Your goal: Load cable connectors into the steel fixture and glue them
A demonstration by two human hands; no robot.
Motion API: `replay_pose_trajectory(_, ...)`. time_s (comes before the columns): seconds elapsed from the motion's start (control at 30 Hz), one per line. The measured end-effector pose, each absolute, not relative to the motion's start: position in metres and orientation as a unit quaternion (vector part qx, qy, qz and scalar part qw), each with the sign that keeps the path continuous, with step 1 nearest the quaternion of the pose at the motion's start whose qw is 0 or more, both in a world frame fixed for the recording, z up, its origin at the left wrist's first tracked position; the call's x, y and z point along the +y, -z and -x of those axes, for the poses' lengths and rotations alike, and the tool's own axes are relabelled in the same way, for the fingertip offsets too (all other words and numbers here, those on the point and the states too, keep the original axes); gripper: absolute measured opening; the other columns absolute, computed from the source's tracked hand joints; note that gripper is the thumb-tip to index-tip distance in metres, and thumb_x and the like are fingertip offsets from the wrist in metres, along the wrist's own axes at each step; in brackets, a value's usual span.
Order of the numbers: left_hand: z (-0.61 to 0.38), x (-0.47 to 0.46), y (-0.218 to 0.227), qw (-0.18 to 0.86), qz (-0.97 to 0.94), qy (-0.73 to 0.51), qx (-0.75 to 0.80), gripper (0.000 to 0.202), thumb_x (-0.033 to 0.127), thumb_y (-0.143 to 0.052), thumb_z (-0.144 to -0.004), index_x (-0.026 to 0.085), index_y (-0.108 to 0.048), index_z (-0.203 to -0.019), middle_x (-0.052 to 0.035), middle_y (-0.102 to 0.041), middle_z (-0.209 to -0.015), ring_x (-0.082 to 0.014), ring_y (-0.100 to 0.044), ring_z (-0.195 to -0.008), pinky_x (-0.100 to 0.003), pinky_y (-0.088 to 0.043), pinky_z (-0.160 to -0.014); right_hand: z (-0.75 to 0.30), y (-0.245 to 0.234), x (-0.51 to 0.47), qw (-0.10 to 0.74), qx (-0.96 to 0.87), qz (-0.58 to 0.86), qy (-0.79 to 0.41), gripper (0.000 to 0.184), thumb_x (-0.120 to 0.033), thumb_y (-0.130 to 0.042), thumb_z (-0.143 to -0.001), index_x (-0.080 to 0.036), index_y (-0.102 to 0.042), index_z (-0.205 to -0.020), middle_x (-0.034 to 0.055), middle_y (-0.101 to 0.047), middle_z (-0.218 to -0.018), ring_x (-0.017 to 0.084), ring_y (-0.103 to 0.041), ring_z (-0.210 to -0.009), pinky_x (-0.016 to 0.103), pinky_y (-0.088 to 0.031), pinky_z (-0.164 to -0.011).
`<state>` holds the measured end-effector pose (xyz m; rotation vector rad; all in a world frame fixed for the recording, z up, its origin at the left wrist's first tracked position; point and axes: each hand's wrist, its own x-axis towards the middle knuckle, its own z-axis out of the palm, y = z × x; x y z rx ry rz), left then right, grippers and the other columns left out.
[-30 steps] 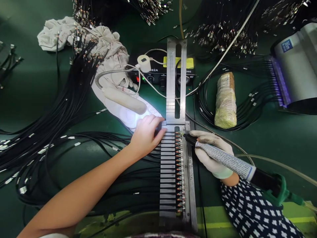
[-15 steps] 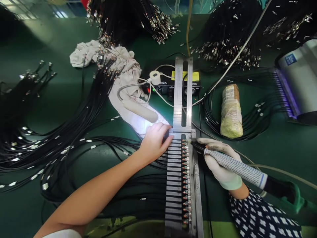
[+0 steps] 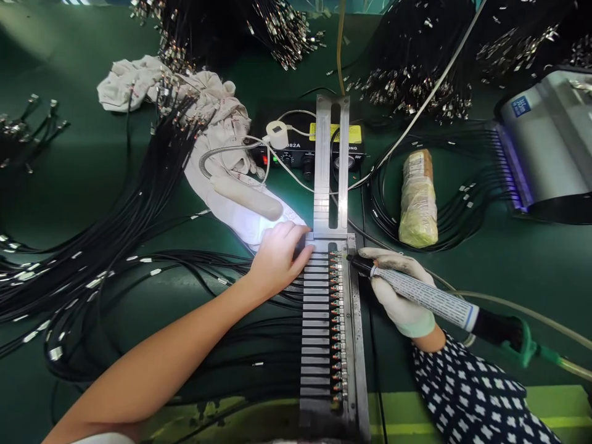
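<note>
A long metal fixture [image 3: 316, 345] lies lengthwise before me, with a row of black cables [image 3: 277, 323] in its slots and their small metal connectors [image 3: 336, 317] lined up along the right side. At its upper left edge, my left hand [image 3: 276, 258] is bare and closed, thumb and forefinger gripping the metal. My right hand [image 3: 398, 302], in a whitish fingertip-stained glove, is wrapped round a dispensing syringe [image 3: 425, 299] with a printed label and a green cap. The syringe's dark tip meets or nearly meets the fixture's right rail near the topmost connectors; exact contact is unclear.
A lit lamp [image 3: 247, 197] shines over white cloth [image 3: 222, 129] beside my left hand. Behind the fixture stands a black controller box [image 3: 296, 151]. A wrapped block [image 3: 419, 200] and a grey machine with purple light [image 3: 550, 142] are on the right. Cable bundles [image 3: 416, 61] lie behind.
The whole view has shifted, so everything appears a little further left and higher. Both hands keep nearly the same place relative to the fixture, and the syringe stays in my right hand.
</note>
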<state>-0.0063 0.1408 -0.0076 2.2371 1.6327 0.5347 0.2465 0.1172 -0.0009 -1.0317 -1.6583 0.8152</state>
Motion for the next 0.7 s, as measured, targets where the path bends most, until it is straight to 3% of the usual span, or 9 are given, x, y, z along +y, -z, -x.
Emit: replay_pose_trajectory(0.7, 0.006, 0.141, 0.008, 0.158, -0.782, -0.189, 0.573, 0.023, 0.035, -0.048, -0.097, 0.020, -0.058, -0.112, -0.0072, -0.064, -0.099, -0.0237, -0.058, -0.094, -0.037, -0.045, -0.082, -0.239, -0.011, 0.119, 0.462, -0.726, 0.420, -0.289, 0.020, -0.014, -0.071, -0.078, -0.023, -0.062, -0.094, 0.0085, -0.077, -0.105, 0.026, -0.075, -0.096, 0.041, -0.063, -0.083)
